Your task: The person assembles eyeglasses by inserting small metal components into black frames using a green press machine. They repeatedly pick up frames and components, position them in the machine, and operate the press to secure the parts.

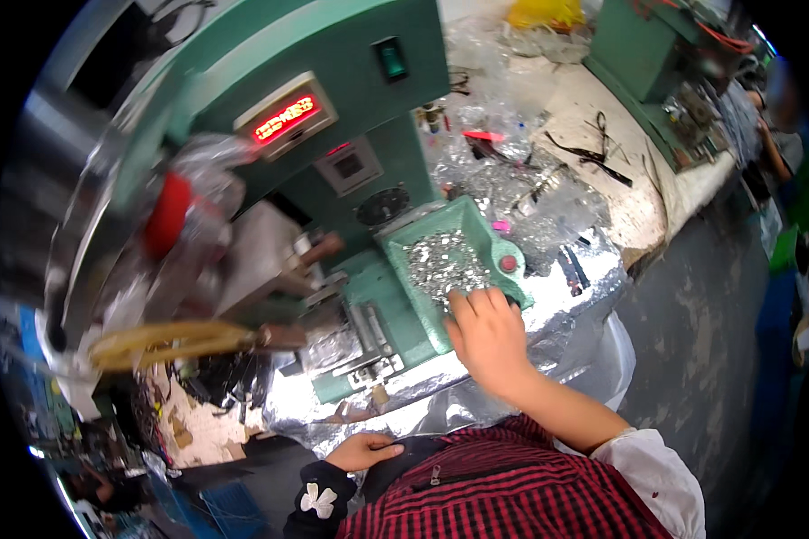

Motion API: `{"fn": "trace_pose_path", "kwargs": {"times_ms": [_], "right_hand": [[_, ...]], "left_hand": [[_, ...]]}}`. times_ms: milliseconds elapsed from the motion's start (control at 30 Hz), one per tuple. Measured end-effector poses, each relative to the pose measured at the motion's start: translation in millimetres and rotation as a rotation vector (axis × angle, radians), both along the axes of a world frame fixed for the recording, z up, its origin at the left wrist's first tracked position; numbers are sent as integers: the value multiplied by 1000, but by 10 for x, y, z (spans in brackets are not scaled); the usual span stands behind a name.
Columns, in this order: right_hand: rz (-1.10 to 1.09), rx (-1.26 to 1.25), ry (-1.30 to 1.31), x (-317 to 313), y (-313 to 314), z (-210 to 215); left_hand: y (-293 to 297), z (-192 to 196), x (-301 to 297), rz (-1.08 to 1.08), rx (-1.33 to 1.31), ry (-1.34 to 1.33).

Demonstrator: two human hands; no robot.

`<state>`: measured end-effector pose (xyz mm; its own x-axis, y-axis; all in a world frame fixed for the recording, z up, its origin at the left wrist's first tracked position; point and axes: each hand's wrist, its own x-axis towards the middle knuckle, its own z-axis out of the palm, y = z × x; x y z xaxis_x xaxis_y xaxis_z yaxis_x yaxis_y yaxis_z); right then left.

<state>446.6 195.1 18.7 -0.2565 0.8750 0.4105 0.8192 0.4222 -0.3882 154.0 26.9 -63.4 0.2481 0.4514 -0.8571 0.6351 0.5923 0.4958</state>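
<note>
My right hand (489, 340) reaches over the near edge of a green tray (467, 214). Its curled fingertips touch a heap of small shiny metal parts (440, 262); whatever they pinch is hidden. Close to my body, in front of the bench edge, my left hand (365, 451) is closed with its thumb laid along the fingers, and anything inside it is out of sight. Left of the tray, a metal fixture (368, 346) sits on the bed of a green machine (333, 54).
The machine carries a lit red display (286, 119), a green switch (390, 59) and a yellowish handwheel (166, 344). A red button (509, 263) sits beside the tray. Shiny foil (404, 404) covers the bench edge. Plastic bags (557, 202) and another green machine (643, 63) lie beyond.
</note>
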Motion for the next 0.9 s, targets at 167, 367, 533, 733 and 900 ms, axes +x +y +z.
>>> {"fn": "trace_pose_path", "kwargs": {"times_ms": [167,367,533,733,900], "right_hand": [[-66,72,-22,-240,553,-166],[1,163,321,252,161,-6],[-31,284,239,283,-205,-190],[-139,130,144,-68,9,-222],[-217,47,884,274,-189,-150]], "left_hand": [[-486,143,227,225,237,86],[-986,146,383,305,506,140],[-994,180,328,356,728,153],[-356,547,65,580,1166,226],[-152,586,55,538,1182,184]]}}
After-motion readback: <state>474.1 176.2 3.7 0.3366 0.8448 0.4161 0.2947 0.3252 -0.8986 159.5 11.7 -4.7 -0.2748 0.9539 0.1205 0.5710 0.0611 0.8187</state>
